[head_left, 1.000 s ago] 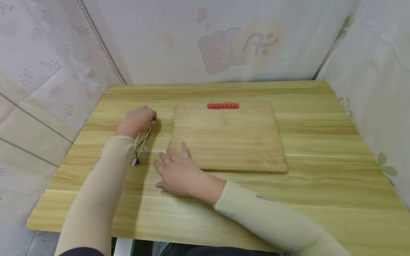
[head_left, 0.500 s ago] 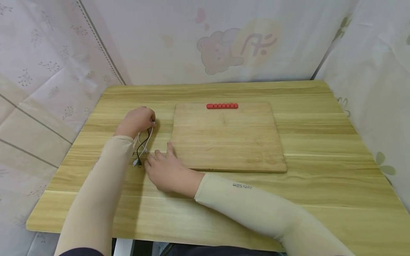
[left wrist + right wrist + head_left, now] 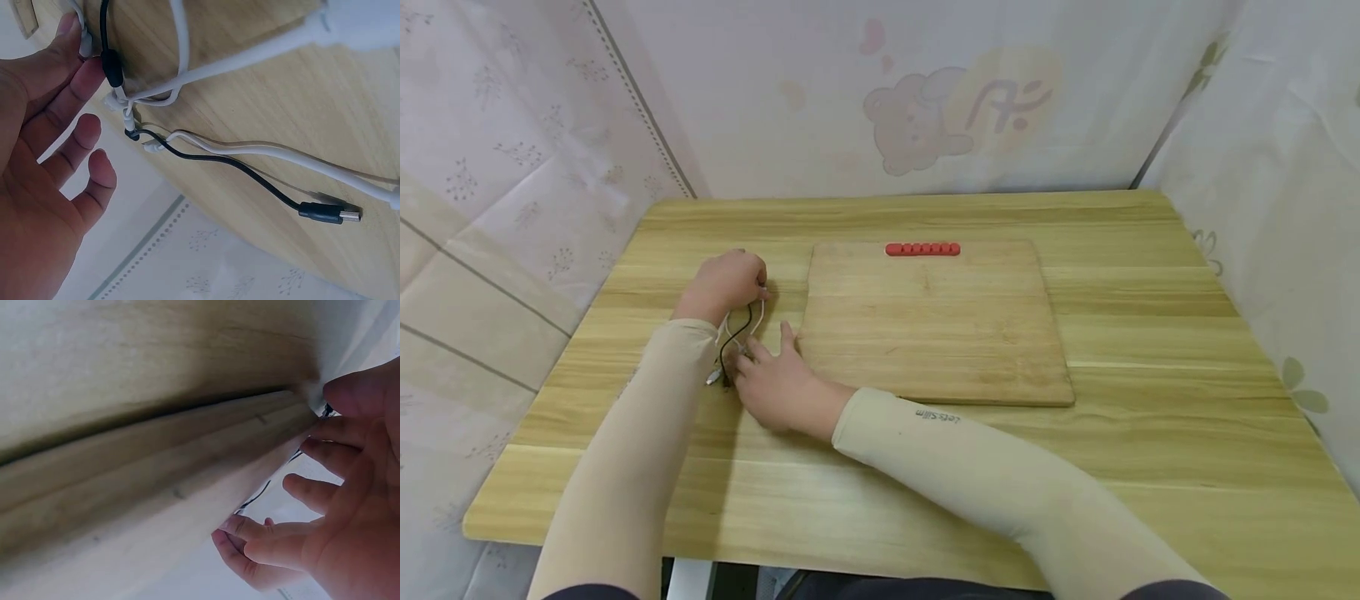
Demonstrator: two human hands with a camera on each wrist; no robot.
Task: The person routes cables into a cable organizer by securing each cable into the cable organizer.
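Observation:
At the left of the table, my left hand pinches the end of a white cable between thumb and index finger; its other fingers are loosely bent. A black connector hangs beside the index finger. Below the hand are several white and black cables, one ending in a black plug with a metal tip. My right hand is reaching the cables' near ends, by a white plug. In the right wrist view, its thumb and index finger sit on either side of a small dark piece, other fingers spread.
A wooden board lies mid-table, its left edge close to my right hand. On the board's far edge sits a red strip with notches. Patterned curtains stand behind the wooden table and at its sides.
My right hand has moved left from the board's near-left corner to the cable ends, its spread fingers drawing in. The left hand stays in place; the white cable at its fingertips has shifted slightly right.

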